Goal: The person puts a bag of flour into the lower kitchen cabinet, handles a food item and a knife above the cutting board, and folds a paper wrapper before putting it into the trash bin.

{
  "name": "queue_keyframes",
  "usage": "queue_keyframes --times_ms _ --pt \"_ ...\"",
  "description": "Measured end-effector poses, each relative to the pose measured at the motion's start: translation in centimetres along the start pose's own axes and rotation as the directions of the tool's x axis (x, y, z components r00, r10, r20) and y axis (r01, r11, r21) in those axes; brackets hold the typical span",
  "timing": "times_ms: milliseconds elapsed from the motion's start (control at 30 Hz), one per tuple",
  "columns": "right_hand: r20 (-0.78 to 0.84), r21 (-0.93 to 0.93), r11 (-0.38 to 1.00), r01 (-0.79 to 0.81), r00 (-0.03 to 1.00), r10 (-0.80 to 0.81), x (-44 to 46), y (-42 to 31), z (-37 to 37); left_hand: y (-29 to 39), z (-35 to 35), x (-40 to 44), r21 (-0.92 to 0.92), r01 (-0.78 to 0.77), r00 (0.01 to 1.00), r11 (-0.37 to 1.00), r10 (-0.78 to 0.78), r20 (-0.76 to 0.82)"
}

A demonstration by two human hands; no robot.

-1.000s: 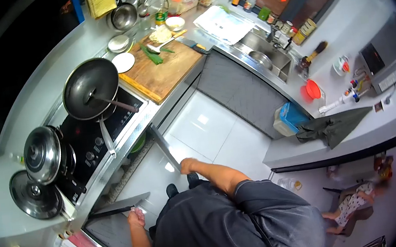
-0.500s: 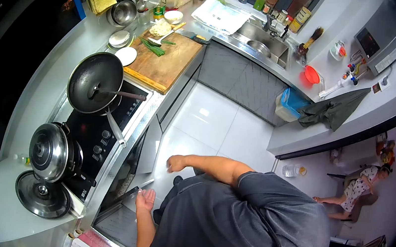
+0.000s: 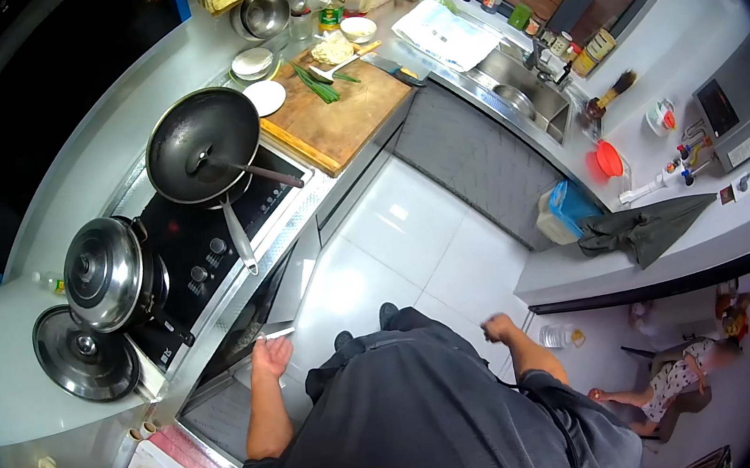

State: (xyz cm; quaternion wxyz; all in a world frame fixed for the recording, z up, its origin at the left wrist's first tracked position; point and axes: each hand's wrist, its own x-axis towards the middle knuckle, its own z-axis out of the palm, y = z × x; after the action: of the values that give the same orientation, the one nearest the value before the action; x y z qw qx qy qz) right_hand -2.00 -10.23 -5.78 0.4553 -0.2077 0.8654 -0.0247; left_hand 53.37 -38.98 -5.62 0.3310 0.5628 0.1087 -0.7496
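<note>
Pale tiles are laid across the floor [image 3: 411,220], over which two doors of the cabinet [image 3: 246,319] are swung out. Above the cabinet is set the black cooktop [image 3: 175,239]. The far door [image 3: 293,281] is angled out below the cooktop's front; the near door [image 3: 216,414] is stood out beside the left arm. On the cooktop are placed the wok [image 3: 177,135] and the lidded pot [image 3: 106,274].

The left hand [image 3: 272,353] is held palm up with fingers spread, close to the near door's top edge; nothing is seen gripped, and whether the door is touched cannot be told. The right hand [image 3: 500,328] is lowered at the far side of the body, its fingers seemingly curled; whether anything is held in it cannot be told.

The doors are best guided slowly by their edges, with fingers kept out of the hinge gap. Clearance should be given to the metal handle [image 3: 240,237] that is jutted past the counter's front.
</note>
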Motion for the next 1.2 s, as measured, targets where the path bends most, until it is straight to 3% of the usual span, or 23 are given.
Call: queue_keyframes --times_ms 67,133,233,400,600,733,800,867,933,1033,1200 --pt "0.074 0.059 0.994 -0.088 0.994 0.084 -3.0 2.1 -0.4 -0.2 0.5 0.2 -0.004 -0.012 1.0 1.0 0.012 -0.028" --pt "0.144 0.394 0.877 -0.276 0.961 0.237 -3.7 3.9 0.2 -0.3 0.1 1.4 -0.008 -0.029 0.998 1.0 0.029 -0.062" --pt "0.148 0.525 0.789 -0.321 0.947 0.287 -5.4 2.7 -1.1 -0.7 -0.2 3.3 -0.046 -0.102 0.991 0.994 0.097 -0.09" --pt "0.127 0.543 0.802 -0.251 0.968 0.217 1.1 1.8 -4.5 -2.3 2.0 3.8 0.083 -0.169 0.926 0.982 0.187 -0.328" --pt "0.05 0.546 0.837 -0.029 0.999 0.002 11.2 -1.1 -13.1 -6.2 4.7 6.4 0.169 -0.132 0.934 0.977 0.18 -0.31" --pt "0.06 0.403 0.915 0.014 0.997 -0.042 14.8 -7.2 -20.6 -8.4 10.5 5.3 0.159 -0.163 0.961 0.974 0.193 -0.196" --pt "-0.03 0.242 0.94 0.24 0.97 -0.24 18.3 -9.6 -23.0 -9.1 13.5 4.3 0.172 -0.211 0.96 0.962 0.237 -0.149" --pt "-0.08 0.12 0.918 0.379 0.925 -0.371 20.3 -14.1 -25.9 -9.1 18.5 1.2 0.245 -0.239 0.933 0.94 0.292 -0.211" --pt "-0.152 -0.019 0.824 0.567 0.813 -0.562 20.8 -19.7 -28.8 -8.9 19.6 1.9 0.202 -0.253 0.926 0.946 0.298 -0.233" --pt "-0.192 -0.19 0.68 0.708 0.652 -0.733 20.1 -28.3 -32.5 -8.7 19.9 3.6 0.217 -0.261 0.901 0.941 0.318 -0.296" --pt "-0.169 -0.494 0.358 0.793 0.316 -0.933 19.1 -44.2 -38.2 -10.1 19.7 5.3 0.173 -0.207 0.887 0.963 0.259 -0.381"
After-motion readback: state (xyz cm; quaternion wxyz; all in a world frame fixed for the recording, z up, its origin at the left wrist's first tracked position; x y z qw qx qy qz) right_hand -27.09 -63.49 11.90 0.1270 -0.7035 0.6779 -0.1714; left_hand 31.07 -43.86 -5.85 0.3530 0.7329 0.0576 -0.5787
